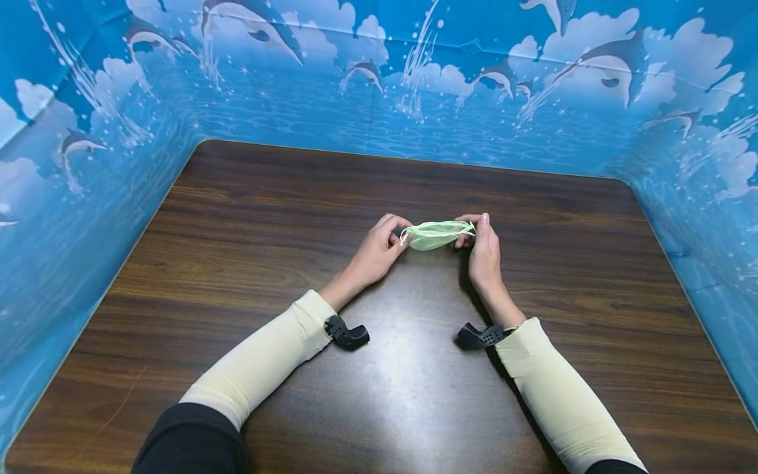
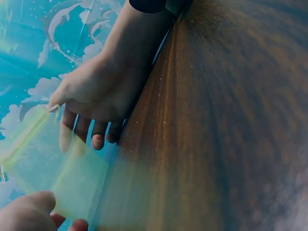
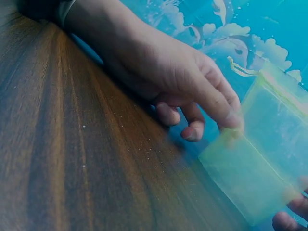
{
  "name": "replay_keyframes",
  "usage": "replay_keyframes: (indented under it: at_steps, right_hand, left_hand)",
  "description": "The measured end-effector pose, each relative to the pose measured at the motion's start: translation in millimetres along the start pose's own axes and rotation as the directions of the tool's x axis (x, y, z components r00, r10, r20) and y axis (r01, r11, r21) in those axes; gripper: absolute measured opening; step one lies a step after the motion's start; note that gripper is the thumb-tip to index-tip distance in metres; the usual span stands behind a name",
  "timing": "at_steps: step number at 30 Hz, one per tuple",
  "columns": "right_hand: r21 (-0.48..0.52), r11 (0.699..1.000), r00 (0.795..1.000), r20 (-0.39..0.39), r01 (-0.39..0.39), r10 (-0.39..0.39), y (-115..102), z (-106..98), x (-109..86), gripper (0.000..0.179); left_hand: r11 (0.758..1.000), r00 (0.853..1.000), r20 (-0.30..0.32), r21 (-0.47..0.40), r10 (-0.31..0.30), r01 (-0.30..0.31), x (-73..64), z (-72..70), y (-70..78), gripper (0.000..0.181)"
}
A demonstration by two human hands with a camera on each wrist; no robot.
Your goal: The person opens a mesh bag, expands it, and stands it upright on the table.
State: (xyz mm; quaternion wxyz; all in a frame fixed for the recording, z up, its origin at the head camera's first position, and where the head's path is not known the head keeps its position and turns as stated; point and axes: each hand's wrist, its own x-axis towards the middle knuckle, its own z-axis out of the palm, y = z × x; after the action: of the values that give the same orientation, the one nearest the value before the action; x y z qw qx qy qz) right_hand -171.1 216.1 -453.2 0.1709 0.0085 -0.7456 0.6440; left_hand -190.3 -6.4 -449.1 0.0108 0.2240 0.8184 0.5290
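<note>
Head view: left hand [image 1: 376, 253] and right hand [image 1: 485, 255] pinched the green pouch [image 1: 435, 237] at nine and three o'clock, above the table [image 1: 284, 204]. Left wrist: it veiled a right finger [image 2: 66, 126]. Right wrist: the backdrop [image 3: 276, 21] stood behind, toward one o'clock.

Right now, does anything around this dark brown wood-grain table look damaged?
Possibly: a thin, pale slanting line on the table, lower left, cuts across the grain like a scratch. The sheer green drawstring pouch shows no obvious tear.
</note>
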Motion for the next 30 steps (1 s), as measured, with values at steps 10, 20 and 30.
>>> replay_keyframes:
  at_steps: [10, 20, 30]
  right_hand:
    - [0.015, 1.000, 0.986, 0.168, 0.003, -0.005, 1, -2, 1.0, 0.054]
    - [0.234, 0.966, 0.934, 0.357, -0.107, 0.017, -6, 10, -3.6, 0.028]
    - [0.570, 0.785, 0.962, 0.243, -0.244, 0.122, -7, 9, -3.9, 0.027]
  left_hand:
    - [0.974, 0.985, -0.158, -0.223, -0.065, 0.029, 2.2, 0.9, -0.9, 0.020]
    - [0.914, 0.927, -0.372, -0.392, -0.053, -0.105, 2.2, -0.7, 5.3, 0.019]
    - [0.821, 0.993, -0.046, -0.566, -0.113, 0.067, 1.8, 4.0, 4.7, 0.037]
